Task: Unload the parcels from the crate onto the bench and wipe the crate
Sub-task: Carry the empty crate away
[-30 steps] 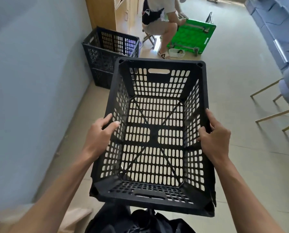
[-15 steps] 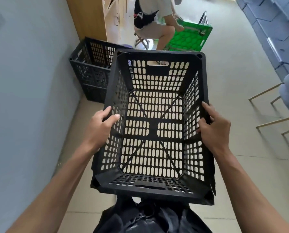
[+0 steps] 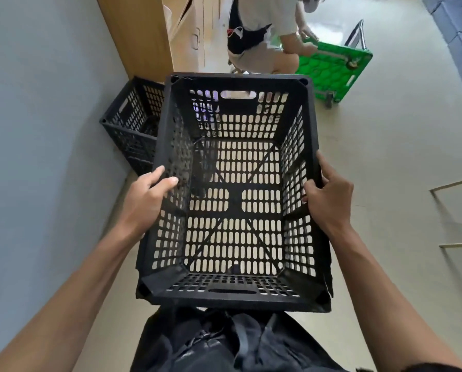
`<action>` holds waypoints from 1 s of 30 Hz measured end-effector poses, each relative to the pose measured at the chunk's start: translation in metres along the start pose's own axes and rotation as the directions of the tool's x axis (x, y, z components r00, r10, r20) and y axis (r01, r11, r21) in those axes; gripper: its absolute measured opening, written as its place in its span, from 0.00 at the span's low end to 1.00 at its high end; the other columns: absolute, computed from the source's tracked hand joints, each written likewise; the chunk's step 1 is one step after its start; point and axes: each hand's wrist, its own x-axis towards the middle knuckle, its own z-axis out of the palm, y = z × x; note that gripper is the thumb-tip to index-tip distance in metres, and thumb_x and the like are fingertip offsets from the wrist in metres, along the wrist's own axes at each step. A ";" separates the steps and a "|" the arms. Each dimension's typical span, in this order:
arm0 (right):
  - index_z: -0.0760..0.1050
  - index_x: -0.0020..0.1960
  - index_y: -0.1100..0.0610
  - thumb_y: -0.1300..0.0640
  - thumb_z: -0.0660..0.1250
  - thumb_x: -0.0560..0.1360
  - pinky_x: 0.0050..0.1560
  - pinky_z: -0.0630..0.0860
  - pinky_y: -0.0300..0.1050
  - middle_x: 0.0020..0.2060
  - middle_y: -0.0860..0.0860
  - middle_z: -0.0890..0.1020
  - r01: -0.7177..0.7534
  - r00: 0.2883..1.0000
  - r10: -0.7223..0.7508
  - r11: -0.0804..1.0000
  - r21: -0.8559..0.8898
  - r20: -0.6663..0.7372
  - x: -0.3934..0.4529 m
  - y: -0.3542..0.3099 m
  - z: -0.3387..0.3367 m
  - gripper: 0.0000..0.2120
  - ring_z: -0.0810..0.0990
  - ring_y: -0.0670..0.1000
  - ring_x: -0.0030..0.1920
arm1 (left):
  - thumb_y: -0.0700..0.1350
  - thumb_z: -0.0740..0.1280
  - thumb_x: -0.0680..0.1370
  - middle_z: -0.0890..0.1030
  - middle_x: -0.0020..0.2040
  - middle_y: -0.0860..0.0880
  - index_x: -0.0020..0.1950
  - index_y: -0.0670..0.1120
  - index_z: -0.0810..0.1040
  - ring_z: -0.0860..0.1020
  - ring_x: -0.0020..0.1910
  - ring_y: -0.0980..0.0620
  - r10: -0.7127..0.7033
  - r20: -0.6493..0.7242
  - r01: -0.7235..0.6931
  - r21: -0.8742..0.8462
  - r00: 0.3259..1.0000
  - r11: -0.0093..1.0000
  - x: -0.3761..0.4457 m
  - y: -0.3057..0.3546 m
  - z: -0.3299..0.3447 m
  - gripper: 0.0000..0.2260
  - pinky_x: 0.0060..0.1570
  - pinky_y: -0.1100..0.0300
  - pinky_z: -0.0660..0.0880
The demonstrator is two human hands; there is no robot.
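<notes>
The crate (image 3: 235,194) is black, slotted and empty — you hold it in the air over the pale floor (image 3: 385,157), its open top facing you. Your left hand (image 3: 146,200) grasps its left rim and your right hand (image 3: 329,200) its right rim — a second black crate (image 3: 133,122) stands by the wall (image 3: 42,130) beyond.

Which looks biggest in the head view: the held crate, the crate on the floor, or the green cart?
1. Held crate, though it is nearest the camera.
2. Green cart and floor crate look alike; both partly hidden, so unranked.
</notes>
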 end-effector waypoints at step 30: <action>0.67 0.75 0.42 0.66 0.64 0.70 0.56 0.83 0.47 0.65 0.45 0.80 0.074 0.846 -0.148 0.984 0.162 0.513 0.457 -0.080 0.325 0.37 0.83 0.54 0.58 | 0.57 0.66 0.74 0.67 0.79 0.50 0.79 0.48 0.68 0.63 0.77 0.54 -0.302 -0.397 0.181 -0.312 0.867 0.932 0.348 0.059 -0.083 0.34 0.71 0.59 0.57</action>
